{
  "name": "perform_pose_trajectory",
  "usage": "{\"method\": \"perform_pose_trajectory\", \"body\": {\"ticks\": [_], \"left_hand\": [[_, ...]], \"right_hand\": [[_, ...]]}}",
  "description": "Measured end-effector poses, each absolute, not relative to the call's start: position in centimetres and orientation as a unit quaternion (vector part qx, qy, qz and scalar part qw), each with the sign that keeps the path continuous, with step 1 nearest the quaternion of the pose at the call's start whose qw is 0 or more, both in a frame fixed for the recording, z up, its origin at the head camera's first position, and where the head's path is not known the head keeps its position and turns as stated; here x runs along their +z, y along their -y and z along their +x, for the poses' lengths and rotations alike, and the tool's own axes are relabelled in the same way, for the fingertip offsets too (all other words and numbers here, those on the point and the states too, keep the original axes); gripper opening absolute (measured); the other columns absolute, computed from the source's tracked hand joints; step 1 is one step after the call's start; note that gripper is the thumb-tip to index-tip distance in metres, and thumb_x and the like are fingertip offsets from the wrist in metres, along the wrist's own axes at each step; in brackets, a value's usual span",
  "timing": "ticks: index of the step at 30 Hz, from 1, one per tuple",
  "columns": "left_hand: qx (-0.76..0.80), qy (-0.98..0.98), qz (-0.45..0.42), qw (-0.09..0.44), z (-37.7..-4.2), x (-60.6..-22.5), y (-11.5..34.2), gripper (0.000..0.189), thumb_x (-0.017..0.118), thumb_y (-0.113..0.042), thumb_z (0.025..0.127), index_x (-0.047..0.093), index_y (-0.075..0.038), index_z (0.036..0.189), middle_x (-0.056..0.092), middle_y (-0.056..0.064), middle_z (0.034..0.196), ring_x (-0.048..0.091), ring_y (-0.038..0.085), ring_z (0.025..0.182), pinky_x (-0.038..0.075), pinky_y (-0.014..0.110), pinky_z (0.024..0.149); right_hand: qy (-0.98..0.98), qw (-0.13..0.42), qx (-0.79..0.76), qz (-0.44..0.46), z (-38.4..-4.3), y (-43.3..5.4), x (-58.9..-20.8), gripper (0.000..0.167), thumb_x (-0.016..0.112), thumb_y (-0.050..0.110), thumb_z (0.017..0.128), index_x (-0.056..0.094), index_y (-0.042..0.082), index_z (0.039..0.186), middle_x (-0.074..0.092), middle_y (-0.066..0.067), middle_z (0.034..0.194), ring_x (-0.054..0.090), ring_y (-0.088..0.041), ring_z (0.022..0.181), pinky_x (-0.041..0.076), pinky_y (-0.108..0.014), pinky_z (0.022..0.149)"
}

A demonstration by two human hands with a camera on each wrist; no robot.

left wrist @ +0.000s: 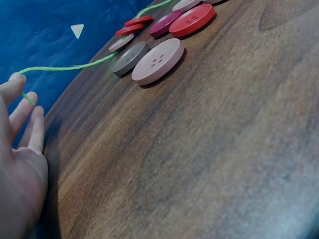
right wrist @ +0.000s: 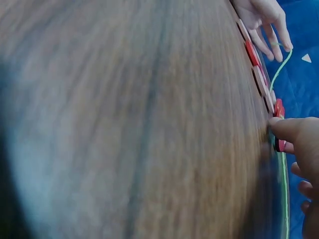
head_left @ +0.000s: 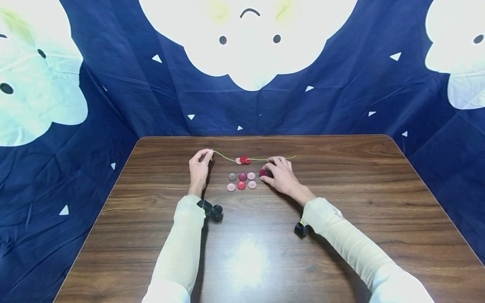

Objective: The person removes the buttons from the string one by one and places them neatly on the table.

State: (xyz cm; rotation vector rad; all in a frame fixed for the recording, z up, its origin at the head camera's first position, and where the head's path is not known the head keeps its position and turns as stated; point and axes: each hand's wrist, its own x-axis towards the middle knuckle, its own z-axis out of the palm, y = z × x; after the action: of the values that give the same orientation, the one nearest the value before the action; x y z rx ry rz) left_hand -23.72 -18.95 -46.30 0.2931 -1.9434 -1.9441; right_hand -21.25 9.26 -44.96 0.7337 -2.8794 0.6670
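Between thumb and fingertips, my left hand (head_left: 198,169) pinches one end of a thin green string (left wrist: 70,68), lifted off the table. Two red buttons (head_left: 245,160) and a pale pink button (head_left: 238,160) sit together along the string's middle. My right hand (head_left: 282,176) grips a dark maroon button (head_left: 263,173) by its edge, close to the table; its fingers partly hide that button and cover part of the string. Left of this hand lie two rows of loose buttons, among them a grey-brown one (left wrist: 131,58), a purple one (head_left: 242,176) and a red one (head_left: 241,185).
The wooden table (head_left: 257,227) ends at a back edge just beyond the string. A dark blue curtain (head_left: 166,97) with white clouds surrounds its back and sides. Each wrist carries a small black camera, such as the left one (head_left: 212,209).
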Motion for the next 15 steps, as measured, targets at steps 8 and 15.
{"method": "perform_pose_trajectory", "body": {"ticks": [8, 15], "left_hand": [[-0.695, 0.689, 0.104, 0.177, -23.79, -46.26, 19.04, 0.028, 0.068, -0.023, 0.090, 0.068, 0.003, 0.103, 0.060, 0.026, 0.094, 0.054, 0.014, 0.077, 0.043, 0.023, 0.073], [-0.709, 0.680, 0.096, 0.162, -23.31, -45.48, 19.08, 0.026, 0.066, -0.015, 0.091, 0.066, 0.007, 0.106, 0.056, 0.035, 0.102, 0.055, 0.027, 0.085, 0.045, 0.035, 0.080]], "right_hand": [[0.940, 0.050, 0.224, 0.252, -21.01, -8.89, -44.88, 0.027, 0.069, 0.037, 0.087, 0.068, 0.016, 0.104, 0.051, -0.010, 0.129, 0.036, -0.031, 0.127, 0.026, -0.051, 0.102], [0.937, 0.056, 0.224, 0.261, -20.98, -8.85, -45.17, 0.027, 0.068, 0.038, 0.088, 0.068, 0.017, 0.105, 0.053, -0.010, 0.129, 0.037, -0.031, 0.126, 0.027, -0.050, 0.099]]}}
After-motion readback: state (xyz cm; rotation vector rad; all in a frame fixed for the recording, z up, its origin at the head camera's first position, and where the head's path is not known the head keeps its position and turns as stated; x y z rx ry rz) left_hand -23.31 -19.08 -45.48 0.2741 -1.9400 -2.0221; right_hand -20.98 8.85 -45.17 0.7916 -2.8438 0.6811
